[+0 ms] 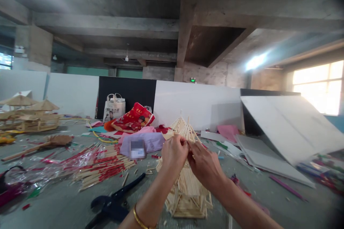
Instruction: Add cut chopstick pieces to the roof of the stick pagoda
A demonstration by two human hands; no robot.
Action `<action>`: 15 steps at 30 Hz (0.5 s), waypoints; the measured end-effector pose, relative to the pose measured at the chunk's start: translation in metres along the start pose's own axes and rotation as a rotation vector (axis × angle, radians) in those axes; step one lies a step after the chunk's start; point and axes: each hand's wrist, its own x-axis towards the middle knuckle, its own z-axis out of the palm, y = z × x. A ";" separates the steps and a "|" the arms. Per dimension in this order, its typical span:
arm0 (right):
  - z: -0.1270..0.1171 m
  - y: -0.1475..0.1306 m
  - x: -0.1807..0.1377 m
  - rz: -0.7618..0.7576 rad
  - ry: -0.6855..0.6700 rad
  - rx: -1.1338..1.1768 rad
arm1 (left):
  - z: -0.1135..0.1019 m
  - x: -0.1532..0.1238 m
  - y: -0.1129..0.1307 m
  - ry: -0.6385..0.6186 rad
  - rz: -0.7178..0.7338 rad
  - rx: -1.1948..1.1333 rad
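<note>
A small pavilion model [189, 205] built of pale wooden sticks stands in front of me, its slatted roof rising to pointed tops behind my hands. My left hand [174, 150] and my right hand [205, 161] meet over the upper part of this model. The fingers of both are pinched together, almost touching each other. Whatever lies between the fingertips is too small or hidden to name. On my left wrist is a gold bangle [139, 217]. To the left of the model lie dark blue cutting pliers [114, 200] and some short cut stick pieces [150, 169].
Chopsticks in red-printed wrappers [107, 170] and clear plastic lie left. Purple cloth [158, 142], a red bag [133, 118] and a white tote [115, 107] sit behind. Further left are finished-looking stick pavilions [40, 121]. White boards [274, 161] and a purple pen-like stick [287, 188] lie right.
</note>
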 end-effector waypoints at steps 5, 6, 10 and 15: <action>0.001 0.000 0.000 0.004 -0.014 -0.009 | -0.001 -0.001 -0.001 0.001 0.006 -0.009; 0.002 0.000 0.000 0.007 -0.015 -0.009 | -0.001 -0.001 -0.001 0.007 0.011 -0.006; 0.002 0.000 0.002 0.020 -0.019 -0.001 | 0.000 -0.002 -0.003 0.022 0.040 0.034; -0.001 -0.002 0.002 0.031 -0.021 0.028 | 0.000 -0.002 -0.002 0.015 0.038 0.100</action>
